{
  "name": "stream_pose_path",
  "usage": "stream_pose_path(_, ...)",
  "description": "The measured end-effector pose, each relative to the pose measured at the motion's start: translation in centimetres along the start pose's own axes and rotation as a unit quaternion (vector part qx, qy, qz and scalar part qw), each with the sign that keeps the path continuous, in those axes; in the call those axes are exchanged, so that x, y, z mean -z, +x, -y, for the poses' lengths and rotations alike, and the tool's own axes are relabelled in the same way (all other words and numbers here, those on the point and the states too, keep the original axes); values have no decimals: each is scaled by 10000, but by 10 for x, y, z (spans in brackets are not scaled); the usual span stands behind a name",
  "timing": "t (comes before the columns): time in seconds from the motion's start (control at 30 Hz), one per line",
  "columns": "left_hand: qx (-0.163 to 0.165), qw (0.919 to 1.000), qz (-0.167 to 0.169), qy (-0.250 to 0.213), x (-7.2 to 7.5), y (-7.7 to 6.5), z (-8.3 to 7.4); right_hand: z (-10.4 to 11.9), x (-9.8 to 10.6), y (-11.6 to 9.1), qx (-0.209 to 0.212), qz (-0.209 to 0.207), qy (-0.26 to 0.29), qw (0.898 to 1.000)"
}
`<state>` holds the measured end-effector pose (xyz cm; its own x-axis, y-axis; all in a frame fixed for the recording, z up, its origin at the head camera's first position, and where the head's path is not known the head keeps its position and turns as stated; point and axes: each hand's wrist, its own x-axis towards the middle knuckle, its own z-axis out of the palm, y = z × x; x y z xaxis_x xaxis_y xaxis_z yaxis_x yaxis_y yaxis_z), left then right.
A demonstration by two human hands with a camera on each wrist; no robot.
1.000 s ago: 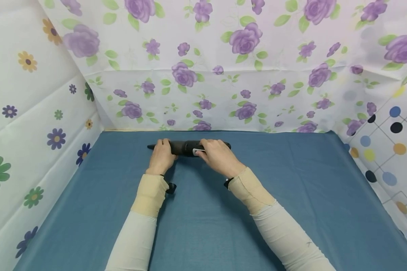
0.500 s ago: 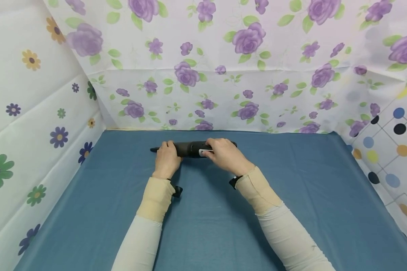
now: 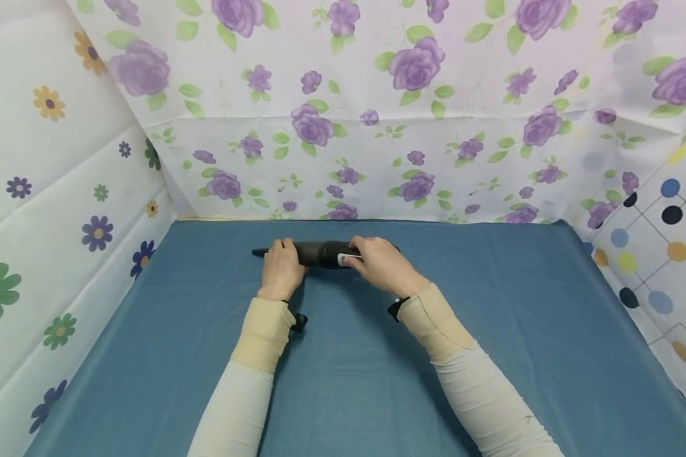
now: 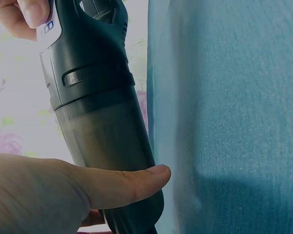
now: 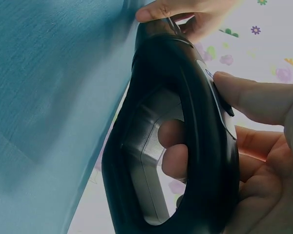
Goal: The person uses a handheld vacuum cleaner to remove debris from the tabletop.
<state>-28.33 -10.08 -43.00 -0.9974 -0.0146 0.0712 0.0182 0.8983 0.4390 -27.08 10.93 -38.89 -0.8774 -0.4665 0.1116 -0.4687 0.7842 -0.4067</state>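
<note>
A black handheld vacuum cleaner (image 3: 314,254) lies crosswise between the hands near the table's back edge, its narrow nozzle (image 3: 259,252) pointing left. My left hand (image 3: 281,270) grips the front end, the thumb lying across the smoky see-through dust cup (image 4: 107,131) in the left wrist view. My right hand (image 3: 387,265) holds the looped handle (image 5: 205,126); two fingertips show through the loop in the right wrist view. The right thumb (image 5: 244,95) rests on the handle's top, beside the white label (image 3: 348,259). The right hand covers much of the rear end.
A blue cloth (image 3: 343,368) covers the table. White flower-printed sheeting (image 3: 365,158) rises right behind the vacuum cleaner. More patterned sheeting stands along the left side (image 3: 63,254) and the right side (image 3: 645,273).
Both hands and the vacuum cleaner have shifted slightly to the right since a second ago. More of the white label shows beside the right thumb now.
</note>
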Motion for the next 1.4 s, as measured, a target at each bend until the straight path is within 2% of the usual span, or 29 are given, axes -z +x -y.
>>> stream_pose_path(0.37, 82, 10000, -8, -10, -1, 3, -2, -3, 1, -2, 119, 72, 111, 9998)
stream_pose_path(0.47, 6, 10000, -33, -16, -1, 4, -3, -4, 1, -2, 104, 34, 116, 9999)
stream_pose_path(0.7, -171, 9996, -149, 154, -1, 3, 0, -8, -3, -1, 87, 338, 345, 9988)
stream_pose_path(0.9, -262, 9992, -147, 259, -2, 1, -1, -12, -5, -2, -25, 379, 445, 9983)
stream_pose_path(1.13, -415, 9974, -397, 425, 0, 1, -3, -15, -4, -4, -245, 502, 542, 9970)
stream_pose_path(1.4, -408, 9971, -457, 452, 2, 1, -5, -19, -5, -5, -249, 492, 584, 9968)
